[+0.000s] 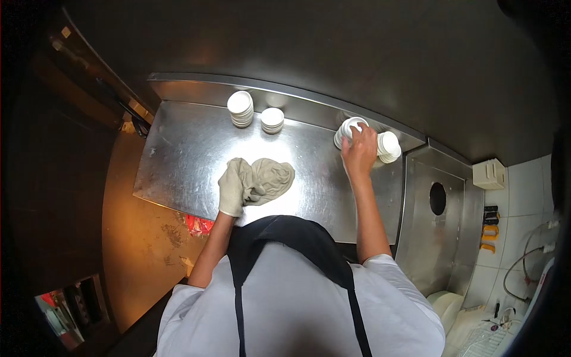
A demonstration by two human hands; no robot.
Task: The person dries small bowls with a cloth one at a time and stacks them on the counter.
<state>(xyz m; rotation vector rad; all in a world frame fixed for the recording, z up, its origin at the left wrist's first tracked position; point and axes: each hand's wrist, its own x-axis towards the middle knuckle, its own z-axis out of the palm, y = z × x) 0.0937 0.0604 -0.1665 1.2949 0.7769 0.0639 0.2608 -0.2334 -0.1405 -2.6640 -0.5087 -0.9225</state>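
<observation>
My left hand (230, 193), in a pale work glove, is closed on a crumpled grey-beige cloth (273, 180) lying on the steel counter. Its fingertips are partly lost in the folds. Bare, my right hand (360, 152) reaches to the back right, its fingers curled over the rim of the top small white bowl (352, 124) in a stack. Just right of that hand leans a second stack of white bowls (388, 146). Two more stacks stand at the back left, a taller stack (240, 109) and a shorter stack (272, 120).
The steel counter (184, 149) has a raised back edge. To its right lies a steel sink basin (428, 238) with a dark round hole (438, 199). A white box (489, 174) and yellow-and-black handles (490, 223) are by the tiled wall. Something red (198, 225) shows below the counter's front edge.
</observation>
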